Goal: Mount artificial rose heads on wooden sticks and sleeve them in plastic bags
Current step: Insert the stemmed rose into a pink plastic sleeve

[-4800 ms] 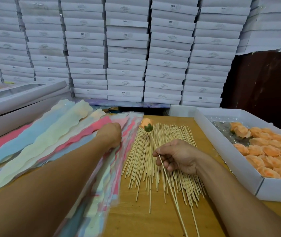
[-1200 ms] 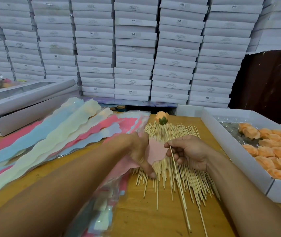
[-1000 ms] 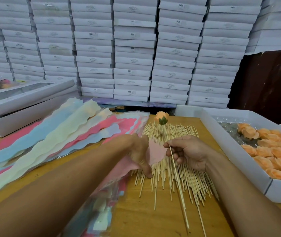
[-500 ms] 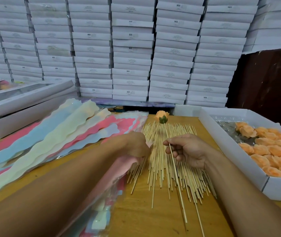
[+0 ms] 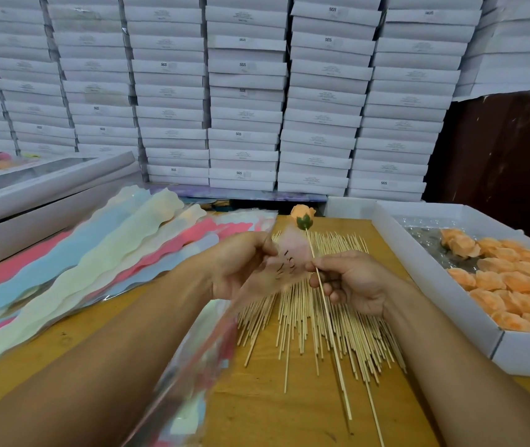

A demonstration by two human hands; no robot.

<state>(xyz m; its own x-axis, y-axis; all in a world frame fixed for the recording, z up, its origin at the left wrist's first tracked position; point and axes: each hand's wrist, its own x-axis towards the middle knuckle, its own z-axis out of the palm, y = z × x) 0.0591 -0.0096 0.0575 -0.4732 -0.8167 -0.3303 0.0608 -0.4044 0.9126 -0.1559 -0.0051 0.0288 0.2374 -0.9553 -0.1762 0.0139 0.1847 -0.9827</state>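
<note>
Hands [image 5: 350,282]; "SGS" on boxes [image 5: 242,64]

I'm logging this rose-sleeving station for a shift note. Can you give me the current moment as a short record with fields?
left hand: holds a pink plastic bag by its edge
right hand: pinches a wooden stick
rose head: peach, mounted on the stick's far end, not yet inside the bag
loose sticks: spread on the table beneath both hands
white tray: at right, holds more peach rose heads
coloured bags: fanned out at left
</note>
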